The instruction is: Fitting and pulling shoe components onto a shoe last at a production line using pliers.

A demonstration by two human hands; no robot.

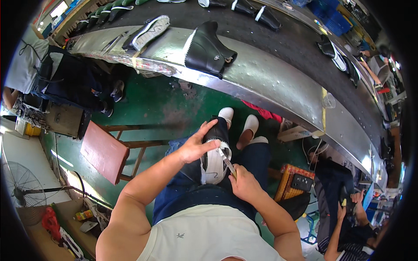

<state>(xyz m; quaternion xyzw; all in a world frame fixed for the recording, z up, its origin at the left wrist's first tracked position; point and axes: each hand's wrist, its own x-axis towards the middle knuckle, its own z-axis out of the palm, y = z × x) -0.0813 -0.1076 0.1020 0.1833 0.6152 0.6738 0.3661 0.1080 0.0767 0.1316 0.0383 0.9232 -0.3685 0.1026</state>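
A black boot (215, 162) lies across my lap with its pale underside turned up. My left hand (198, 147) grips it near the far end, thumb pressed on the white edge and fingers over the black upper. In my right hand (245, 185) is a slim metal hand tool (227, 163), possibly a knife. Its tip touches the boot close to my left thumb. My right fingers are closed round its handle end. The tip's exact shape is too small to make out.
Ahead runs a metal-edged conveyor bench (270, 82) bearing a black boot (208, 50), a shoe with a white sole (150, 32) and several more boots. A reddish stool (104, 152) stands at left, with a fan (21, 187) beyond. Co-workers are at both sides; one person's hands (348, 204) show at right.
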